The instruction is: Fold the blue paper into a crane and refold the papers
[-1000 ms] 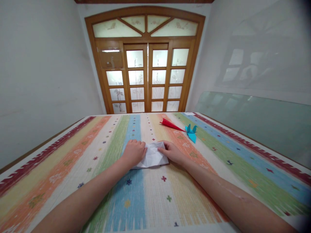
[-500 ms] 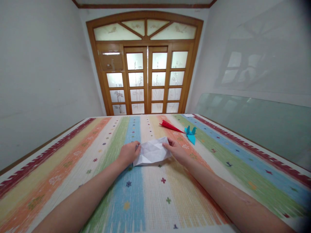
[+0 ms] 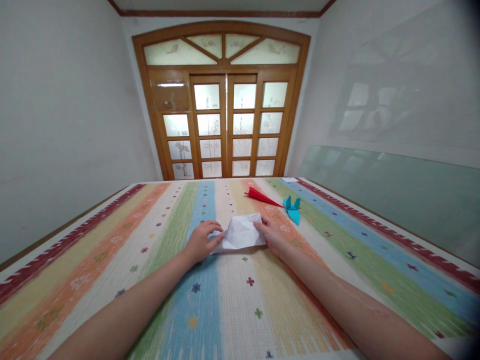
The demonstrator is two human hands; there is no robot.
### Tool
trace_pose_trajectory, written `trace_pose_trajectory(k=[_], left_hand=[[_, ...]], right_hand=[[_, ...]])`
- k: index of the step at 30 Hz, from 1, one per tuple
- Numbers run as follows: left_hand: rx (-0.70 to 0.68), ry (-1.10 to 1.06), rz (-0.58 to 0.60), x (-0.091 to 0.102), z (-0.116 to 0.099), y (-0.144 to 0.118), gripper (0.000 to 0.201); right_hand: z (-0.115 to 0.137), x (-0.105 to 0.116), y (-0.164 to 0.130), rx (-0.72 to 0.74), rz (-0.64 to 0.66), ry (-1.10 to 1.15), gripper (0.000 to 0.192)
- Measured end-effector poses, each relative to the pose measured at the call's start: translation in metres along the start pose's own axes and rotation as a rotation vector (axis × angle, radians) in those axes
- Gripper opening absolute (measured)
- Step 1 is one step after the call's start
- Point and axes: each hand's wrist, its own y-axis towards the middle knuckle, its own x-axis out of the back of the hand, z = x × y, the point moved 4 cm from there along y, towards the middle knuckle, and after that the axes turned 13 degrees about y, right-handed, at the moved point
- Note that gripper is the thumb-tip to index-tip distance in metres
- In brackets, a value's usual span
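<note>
Smooth pale walls (image 3: 63, 110) rise on both sides. Between them runs the broad surface (image 3: 240, 325), dressed in a woven-looking cloth (image 3: 187, 320) with brushed stripes of maroon, yellow, orange, green, blue and white, dotted with small stars, crosses and flowers. Beyond it stand wooden doors (image 3: 223, 125) under a shallow arch, their square frosted panes patterned with plants. A flat greenish panel (image 3: 390, 175) with a glossy sheen leans along the right wall.

The left hand (image 3: 202, 240) is at the left end of the white paper (image 3: 242, 232), its grip loosely parted, thumb below and fingers above; whether it pinches the sheet, I cannot tell. The right hand (image 3: 273, 236) has its grip closed on the opposite end, thumb pressed on the near face and fingers behind. The paper sits between the hands near the middle of the surface, a thin, angular piece with creased facets.

Farther off lies a red paper form (image 3: 261, 196), long and tapering to a point, and by its tip a blue folded bird (image 3: 292, 210) with two upright peaks and a flat, pointed wing.
</note>
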Motion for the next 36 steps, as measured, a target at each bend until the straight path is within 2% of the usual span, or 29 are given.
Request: trace_pose_trajectory(k=[2,4,6,9,12,14,16,18,20,23,25,27,32,36], left_hand=[[-0.059,-0.035,0.036,-0.003,-0.007,-0.002,0.026],[-0.041,-0.114,0.046,-0.006,-0.008,-0.002,0.034],[0.037,-0.214,0.039,-0.011,-0.004,0.000,0.033],[0.208,-0.422,0.085,-0.023,0.008,0.001,0.017],[0.354,-0.645,0.158,-0.036,0.018,-0.001,0.041],[0.402,-0.755,0.233,-0.042,0.019,-0.003,0.056],[0.415,-0.808,0.321,-0.046,0.018,-0.005,0.063],[0.415,-0.799,0.372,-0.047,0.017,-0.006,0.059],[0.415,-0.773,0.373,-0.047,0.018,-0.005,0.050],[0.398,-0.706,0.291,-0.046,0.022,-0.003,0.041],[0.383,-0.621,0.220,-0.045,0.025,-0.002,0.040],[0.382,-0.511,0.169,-0.045,0.029,-0.003,0.044],[0.306,-0.307,0.084,-0.039,0.025,-0.004,0.045],[0.233,-0.189,0.049,-0.029,0.012,-0.004,0.044]], right_hand=[[0.000,-0.001,0.000,-0.001,0.010,0.023,0.028],[0.000,-0.002,-0.001,-0.010,0.024,0.041,0.029],[0.000,-0.004,-0.001,-0.027,0.041,0.059,0.031],[0.002,-0.009,-0.003,-0.050,0.069,0.075,0.035],[0.006,-0.015,-0.007,-0.056,0.083,0.078,0.036],[0.007,-0.019,-0.010,-0.061,0.090,0.087,0.036],[0.008,-0.022,-0.012,-0.067,0.102,0.092,0.037],[0.008,-0.023,-0.013,-0.067,0.114,0.082,0.040],[0.006,-0.022,-0.013,-0.064,0.111,0.041,0.050],[0.005,-0.017,-0.011,-0.006,0.060,-0.098,0.067],[0.006,-0.015,-0.010,0.077,0.034,-0.206,0.071],[0.008,-0.014,-0.011,0.171,0.047,-0.315,0.067],[0.013,-0.023,-0.020,0.375,0.178,-0.633,0.040],[0.019,-0.031,-0.028,0.422,0.266,-0.705,0.044]])
